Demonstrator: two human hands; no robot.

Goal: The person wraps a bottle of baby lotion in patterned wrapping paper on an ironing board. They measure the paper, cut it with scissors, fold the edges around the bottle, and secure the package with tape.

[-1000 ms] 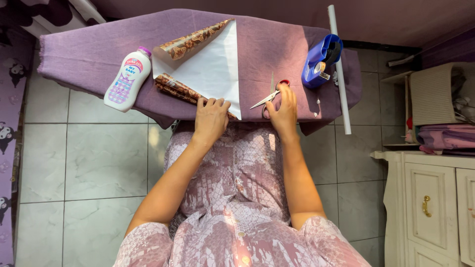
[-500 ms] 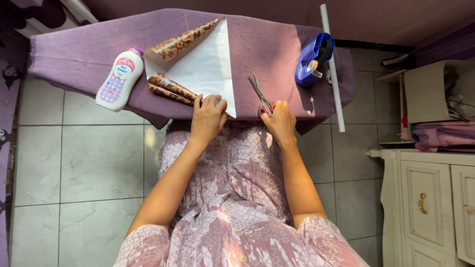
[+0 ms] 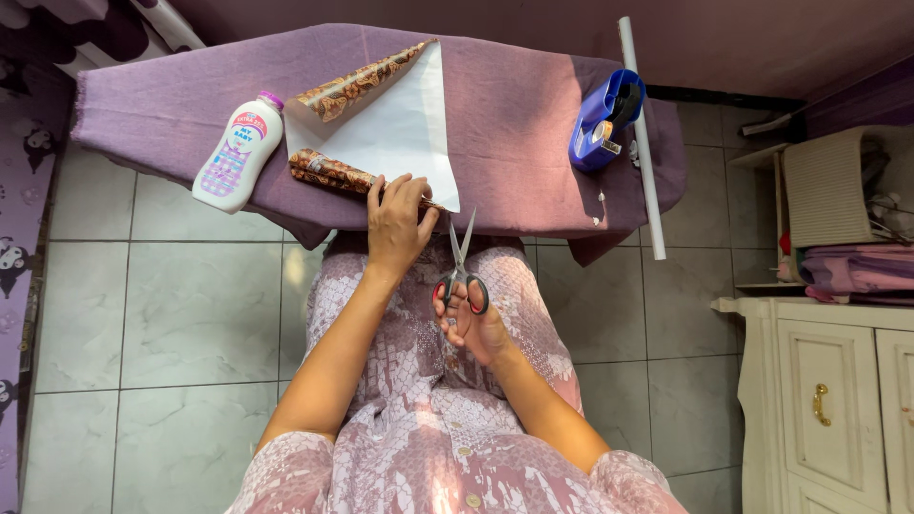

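Scissors (image 3: 463,266), gripped by their loops in the right hand (image 3: 473,319), point blades-up at the near edge of the wrapping paper (image 3: 395,128), which the left hand (image 3: 397,221) presses flat on the purple board (image 3: 533,133), steadying it.

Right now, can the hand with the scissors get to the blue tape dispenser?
Probably yes. The right hand holds the scissors near the body, and the blue tape dispenser sits on the purple-covered board's far right with only bare cloth between. It looks like a stretch.

Shiny metal scissors (image 3: 463,266), glossy plastic bottle (image 3: 237,152), matt white paper (image 3: 400,133), rough woven purple cloth (image 3: 514,124).
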